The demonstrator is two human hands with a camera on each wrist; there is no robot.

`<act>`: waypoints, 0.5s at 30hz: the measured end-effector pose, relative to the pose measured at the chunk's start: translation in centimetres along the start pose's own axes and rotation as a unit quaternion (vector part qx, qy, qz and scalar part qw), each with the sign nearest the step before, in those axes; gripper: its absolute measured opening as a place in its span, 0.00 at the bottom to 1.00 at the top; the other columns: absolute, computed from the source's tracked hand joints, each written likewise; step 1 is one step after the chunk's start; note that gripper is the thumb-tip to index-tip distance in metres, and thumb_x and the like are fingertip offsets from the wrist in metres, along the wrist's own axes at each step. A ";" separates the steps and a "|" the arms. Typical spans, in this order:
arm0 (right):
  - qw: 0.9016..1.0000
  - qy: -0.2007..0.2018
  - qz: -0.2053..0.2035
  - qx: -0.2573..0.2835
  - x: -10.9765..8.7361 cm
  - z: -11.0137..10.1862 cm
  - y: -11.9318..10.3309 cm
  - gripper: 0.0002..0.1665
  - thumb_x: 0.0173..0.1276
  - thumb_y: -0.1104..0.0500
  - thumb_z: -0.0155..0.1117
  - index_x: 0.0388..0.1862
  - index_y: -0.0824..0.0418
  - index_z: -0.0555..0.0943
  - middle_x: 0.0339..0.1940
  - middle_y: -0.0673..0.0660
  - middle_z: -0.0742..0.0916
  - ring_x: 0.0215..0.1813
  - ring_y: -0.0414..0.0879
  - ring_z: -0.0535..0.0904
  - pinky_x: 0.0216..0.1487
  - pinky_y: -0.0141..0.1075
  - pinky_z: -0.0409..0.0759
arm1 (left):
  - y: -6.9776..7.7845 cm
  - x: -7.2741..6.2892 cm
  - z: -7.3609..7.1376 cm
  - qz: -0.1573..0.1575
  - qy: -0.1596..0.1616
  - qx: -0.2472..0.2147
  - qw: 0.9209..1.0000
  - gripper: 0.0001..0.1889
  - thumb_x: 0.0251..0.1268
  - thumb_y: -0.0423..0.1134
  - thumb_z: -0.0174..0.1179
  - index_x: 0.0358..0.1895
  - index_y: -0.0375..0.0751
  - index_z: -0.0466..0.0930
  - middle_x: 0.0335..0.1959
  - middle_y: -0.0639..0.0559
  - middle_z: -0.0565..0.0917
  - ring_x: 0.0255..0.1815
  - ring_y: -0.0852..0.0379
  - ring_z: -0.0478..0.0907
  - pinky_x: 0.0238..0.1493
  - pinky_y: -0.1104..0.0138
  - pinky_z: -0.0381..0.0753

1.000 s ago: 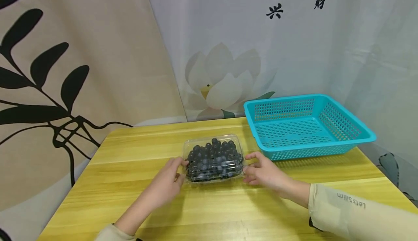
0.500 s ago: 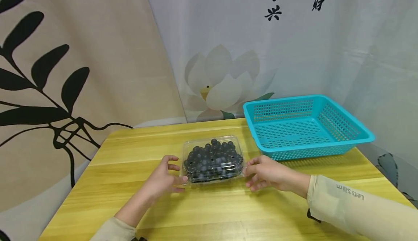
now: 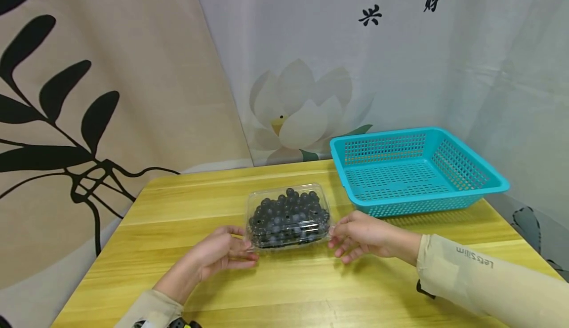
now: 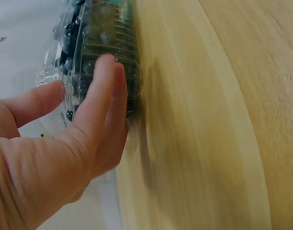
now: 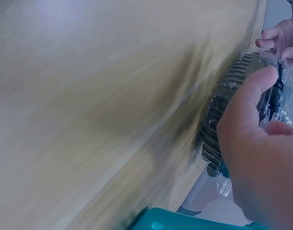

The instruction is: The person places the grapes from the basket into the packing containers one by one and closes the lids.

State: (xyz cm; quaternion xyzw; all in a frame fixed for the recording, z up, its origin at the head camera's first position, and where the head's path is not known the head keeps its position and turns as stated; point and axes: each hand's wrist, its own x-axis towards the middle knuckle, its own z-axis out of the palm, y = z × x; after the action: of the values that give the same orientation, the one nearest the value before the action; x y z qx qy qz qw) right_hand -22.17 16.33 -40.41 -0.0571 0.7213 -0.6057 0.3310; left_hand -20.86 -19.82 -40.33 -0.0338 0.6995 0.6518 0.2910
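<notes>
A clear plastic fruit box (image 3: 289,218), filled with dark round berries (image 3: 291,209), sits in the middle of the table in the head view, its lid down. At its near left corner is my left hand (image 3: 222,252). The left wrist view has that thumb on the rim and the fingers along the ribbed side, pinching the edge. My right hand (image 3: 366,235) pinches the right edge of the box. In the right wrist view one finger stretches along the ribbed wall (image 5: 223,103), while the thumb is bent at the rim.
A turquoise plastic basket (image 3: 426,200) with mesh walls stands at the back right of the wooden table (image 3: 191,204), close to my right hand. Behind the table hangs a printed curtain (image 3: 178,71) with leaves, a lotus and dark characters.
My left hand let go of the box's left side, spread its fingers and moved to the near left corner. The right hand shifted slightly at its edge. The box has barely moved.
</notes>
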 end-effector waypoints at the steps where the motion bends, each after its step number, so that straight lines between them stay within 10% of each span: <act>1: 1.000 -0.002 0.001 0.000 0.0 0.0 0.0 0.16 0.78 0.61 0.58 0.53 0.75 0.79 0.45 0.64 0.88 0.37 0.48 0.86 0.40 0.38 0.91 | 0.0 0.0 0.0 -0.005 0.001 0.005 1.000 0.25 0.75 0.27 0.56 0.68 0.21 0.61 0.51 0.32 0.81 0.48 0.43 0.89 0.59 0.53 0.90; 15: 1.000 -0.015 0.006 0.001 0.0 0.0 -0.2 0.15 0.80 0.61 0.54 0.50 0.74 0.79 0.39 0.59 0.88 0.36 0.45 0.85 0.40 0.37 0.90 | -0.8 -0.4 0.0 -0.014 -0.007 0.033 0.999 0.18 0.77 0.34 0.54 0.58 0.19 0.77 0.41 0.38 0.89 0.39 0.49 0.90 0.52 0.56 0.92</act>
State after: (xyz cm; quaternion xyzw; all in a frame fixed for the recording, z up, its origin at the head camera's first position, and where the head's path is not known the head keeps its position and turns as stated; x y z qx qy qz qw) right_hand -22.26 16.25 -40.23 -0.0615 0.7157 -0.6038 0.3454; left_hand -20.23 -20.06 -40.83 -0.0287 0.7182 0.6242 0.3061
